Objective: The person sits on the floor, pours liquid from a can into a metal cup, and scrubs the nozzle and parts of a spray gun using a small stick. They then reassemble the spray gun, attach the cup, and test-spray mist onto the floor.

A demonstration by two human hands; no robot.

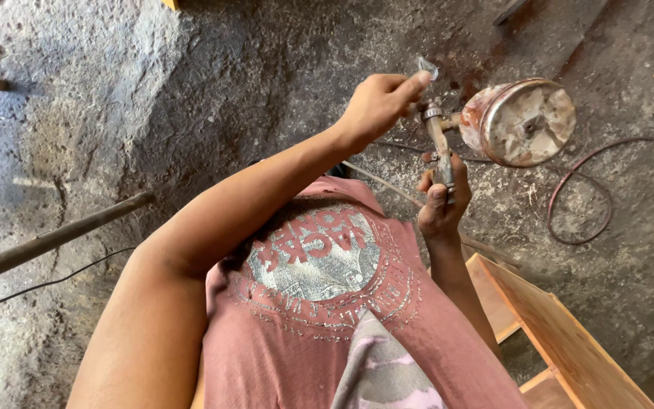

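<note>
Pink shirt (319,303) fills the near view above rough grey floor (115,91), with a wooden frame (562,333) close at the right edge. Right hand (440,208) grips the spray gun (440,148) by its handle, steadying it, its dented cup (524,121) jutting sideways. Left hand (376,106) pinches the gun's top end, apparently adjusting it.

No packages, signs or screens show here. The only printed thing is a round silver-grey emblem (318,254) with red lettering on the chest of the person's dusty pink shirt (418,333), ringed by small silver studs.
</note>
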